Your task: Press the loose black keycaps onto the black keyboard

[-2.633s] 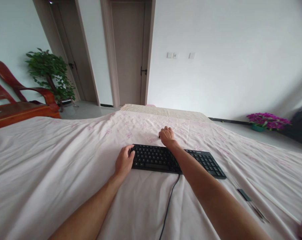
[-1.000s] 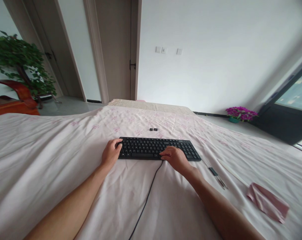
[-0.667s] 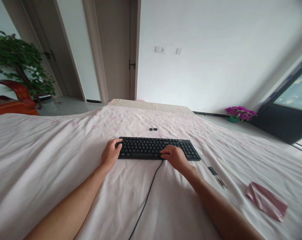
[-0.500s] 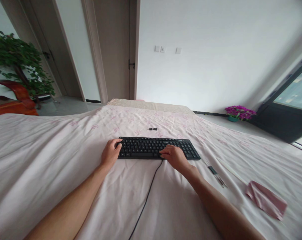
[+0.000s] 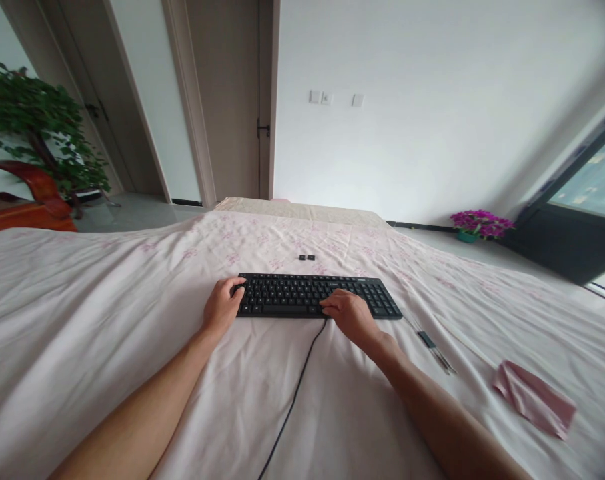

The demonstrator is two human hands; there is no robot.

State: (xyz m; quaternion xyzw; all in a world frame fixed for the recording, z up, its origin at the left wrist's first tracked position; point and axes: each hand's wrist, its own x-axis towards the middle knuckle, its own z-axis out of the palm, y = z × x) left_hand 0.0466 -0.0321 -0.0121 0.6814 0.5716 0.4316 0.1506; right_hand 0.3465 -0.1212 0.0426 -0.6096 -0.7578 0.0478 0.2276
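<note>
Cloth (image 5: 122,313) bears keyboard (image 5: 282,294), right fingers (image 5: 334,302) seemingly touching.

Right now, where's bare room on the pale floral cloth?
Free: left of the left forearm; between thin black cable and right forearm. Crowded: right of the long black keyboard (dark-handled metal tool, pink fabric); beyond it, two small black keycaps.

Soft, diffuse light brightens the white wall (image 5: 407,147), dimming toward the right, with gentle shadows in the folds of the cloth (image 5: 132,300). Wide-angle distortion tilts the leftmost door (image 5: 101,73); the plant (image 5: 29,110) looks smeared.
</note>
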